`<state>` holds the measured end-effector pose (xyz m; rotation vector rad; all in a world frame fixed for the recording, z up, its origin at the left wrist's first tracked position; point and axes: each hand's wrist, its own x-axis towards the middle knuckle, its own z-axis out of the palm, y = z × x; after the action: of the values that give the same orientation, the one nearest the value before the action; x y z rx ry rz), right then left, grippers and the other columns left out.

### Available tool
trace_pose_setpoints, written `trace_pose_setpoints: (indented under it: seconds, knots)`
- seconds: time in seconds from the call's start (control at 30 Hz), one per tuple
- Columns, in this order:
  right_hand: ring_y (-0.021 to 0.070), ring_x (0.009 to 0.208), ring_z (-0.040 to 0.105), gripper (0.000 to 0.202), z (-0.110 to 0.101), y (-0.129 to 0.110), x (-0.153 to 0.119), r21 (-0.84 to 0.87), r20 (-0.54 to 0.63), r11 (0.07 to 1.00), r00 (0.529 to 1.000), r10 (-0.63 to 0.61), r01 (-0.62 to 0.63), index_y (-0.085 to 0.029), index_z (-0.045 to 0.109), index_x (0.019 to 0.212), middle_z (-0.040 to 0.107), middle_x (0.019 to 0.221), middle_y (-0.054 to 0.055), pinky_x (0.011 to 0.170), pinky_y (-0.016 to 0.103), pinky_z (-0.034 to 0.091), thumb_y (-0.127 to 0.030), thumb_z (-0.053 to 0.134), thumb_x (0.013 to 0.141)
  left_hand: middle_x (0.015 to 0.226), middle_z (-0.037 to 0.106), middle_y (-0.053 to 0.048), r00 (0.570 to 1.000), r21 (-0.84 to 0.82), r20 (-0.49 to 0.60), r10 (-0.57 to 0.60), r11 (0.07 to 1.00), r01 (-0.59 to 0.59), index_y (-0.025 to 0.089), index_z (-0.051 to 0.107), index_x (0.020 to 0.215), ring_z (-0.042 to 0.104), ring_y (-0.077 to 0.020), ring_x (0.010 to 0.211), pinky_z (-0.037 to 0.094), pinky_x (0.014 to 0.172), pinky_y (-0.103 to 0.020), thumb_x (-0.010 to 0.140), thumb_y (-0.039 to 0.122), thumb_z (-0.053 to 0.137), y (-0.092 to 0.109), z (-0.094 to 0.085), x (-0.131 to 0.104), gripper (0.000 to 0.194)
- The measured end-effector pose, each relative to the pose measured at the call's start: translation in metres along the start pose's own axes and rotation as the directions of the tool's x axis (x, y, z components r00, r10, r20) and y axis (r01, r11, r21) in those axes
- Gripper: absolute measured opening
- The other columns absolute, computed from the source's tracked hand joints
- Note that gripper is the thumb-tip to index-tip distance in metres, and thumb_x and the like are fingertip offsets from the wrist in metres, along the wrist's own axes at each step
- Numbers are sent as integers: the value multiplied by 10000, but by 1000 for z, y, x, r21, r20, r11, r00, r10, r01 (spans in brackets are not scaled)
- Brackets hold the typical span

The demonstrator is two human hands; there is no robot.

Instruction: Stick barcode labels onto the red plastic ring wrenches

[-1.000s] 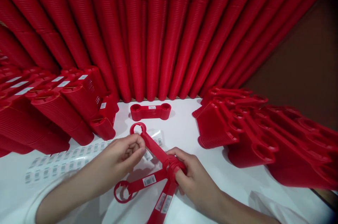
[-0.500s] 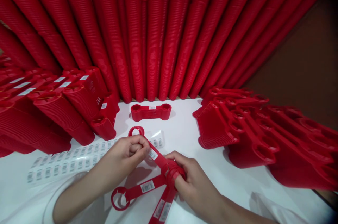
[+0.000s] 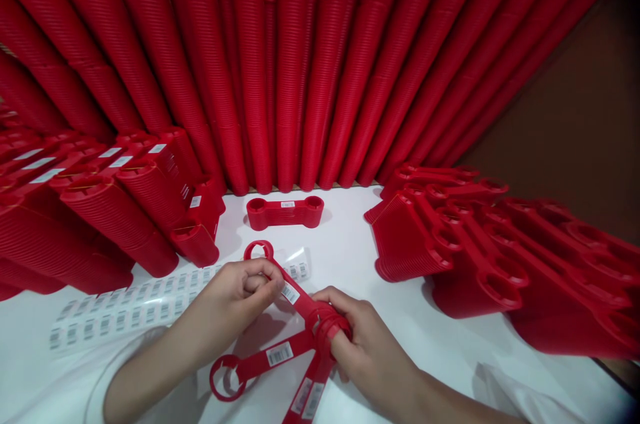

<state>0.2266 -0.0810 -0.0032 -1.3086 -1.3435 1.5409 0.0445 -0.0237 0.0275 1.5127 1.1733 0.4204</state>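
Several flat red plastic pieces with ring-shaped ends are gathered at one end in my right hand (image 3: 367, 337), which is closed around their stacked rings (image 3: 330, 325). The pieces fan out to the left and toward me. My left hand (image 3: 247, 294) is closed in a pinch at the edge of a white barcode label (image 3: 289, 293) on the uppermost red piece (image 3: 303, 306). Another fanned piece (image 3: 275, 353) bears a barcode label, and the lowest one (image 3: 313, 391) shows two labels side by side. Curled fingers hide part of the uppermost piece.
A clear sheet of barcode labels (image 3: 115, 317) lies under my left forearm. A short red stack (image 3: 285, 213) with a label stands ahead. Labelled bundles (image 3: 107, 221) fill the left, unlabelled-looking stacks (image 3: 415, 237) the right. Tall red columns (image 3: 295, 77) line the back of the white table (image 3: 345, 237).
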Motion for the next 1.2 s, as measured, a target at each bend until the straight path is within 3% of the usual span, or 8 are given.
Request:
trace_pose_setpoints:
  seconds: [0.27,0.47,0.67,0.83,0.93,1.0,1.07,1.2]
  knots:
    - [79,429,364,230,0,1,-1,0,-1,1000,1000,7,-7,-154,576,891,454,548,-49,404,198,287,-141,439,706,444,331,84,1000,45,-27,7,999,-5,186,515,725,282,-75,402,219,399,-187,802,509,475,3,2,-1,335]
    - [75,426,371,242,0,0,0,6,8,1000,1000,1,-1,-147,575,902,464,550,-48,405,195,296,-135,427,711,478,318,74,983,259,-98,155,958,-125,196,549,766,322,-98,458,266,461,-211,870,454,419,-3,5,-2,307]
    - [80,458,379,232,0,3,-1,-23,11,999,1000,-26,27,-146,584,898,468,582,-36,428,203,302,-147,426,728,548,456,36,906,721,-163,390,675,-161,203,560,805,430,-135,511,311,526,-249,894,433,415,-10,13,-7,286]
    - [77,436,371,240,1,5,-1,-25,28,1000,999,-15,16,-146,578,914,453,558,-45,415,200,297,-142,418,735,696,535,-27,797,883,-105,595,425,-201,193,536,763,487,-182,639,346,565,-280,907,448,404,-14,14,-6,321]
    - [76,434,376,224,1,3,-1,-8,33,1000,999,-15,15,-146,571,902,461,562,-44,411,199,303,-144,425,731,767,542,-57,732,943,-107,673,303,-141,183,541,812,495,-206,704,357,588,-298,915,396,402,-15,6,0,274]
    - [74,429,370,213,1,3,-1,16,37,1000,999,-11,11,-145,562,896,465,566,-43,403,199,296,-154,428,730,801,542,-64,731,949,-151,665,304,-80,173,541,898,508,-216,738,365,595,-302,922,392,384,-15,-3,4,270]
    - [75,419,363,209,1,3,-1,35,30,999,1000,-3,2,-145,551,889,453,545,-49,395,200,286,-159,426,723,812,545,-54,760,926,-202,618,374,-58,174,527,958,521,-208,739,375,591,-296,932,414,355,-17,-11,7,296]
    - [77,406,353,193,0,2,1,48,23,999,1000,1,-2,-152,528,856,430,514,-61,387,202,277,-160,425,694,844,562,-39,795,836,-222,564,530,-142,192,503,958,540,-194,771,405,652,-308,944,371,287,-22,-20,10,281]
